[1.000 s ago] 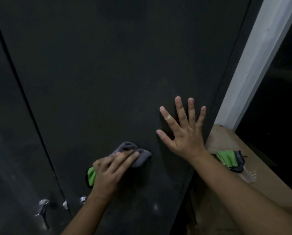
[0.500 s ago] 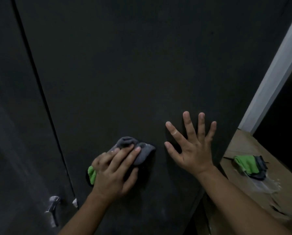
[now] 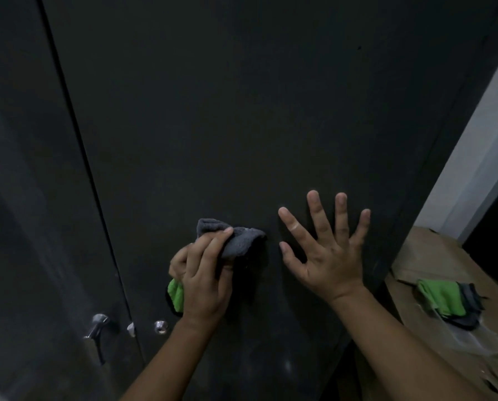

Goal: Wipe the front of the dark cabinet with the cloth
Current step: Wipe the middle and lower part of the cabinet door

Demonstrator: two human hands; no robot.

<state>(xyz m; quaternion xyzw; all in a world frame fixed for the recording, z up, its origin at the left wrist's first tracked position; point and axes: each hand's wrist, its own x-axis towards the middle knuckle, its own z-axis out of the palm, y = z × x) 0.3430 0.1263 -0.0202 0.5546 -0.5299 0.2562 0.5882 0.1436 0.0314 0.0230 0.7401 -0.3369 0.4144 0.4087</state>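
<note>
Dim light on the dark cabinet (image 3: pixel 242 111) — my left hand (image 3: pixel 205 282) grips the cloth (image 3: pixel 239 240), right hand (image 3: pixel 328 261) splayed flat; its palm may smudge.

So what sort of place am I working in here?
Probably a dim indoor storage or utility corner: a tall dark cabinet front with silver metal handles, a brown cardboard-like surface beside it holding a spare green and grey cloth, and a white upright frame.
</note>
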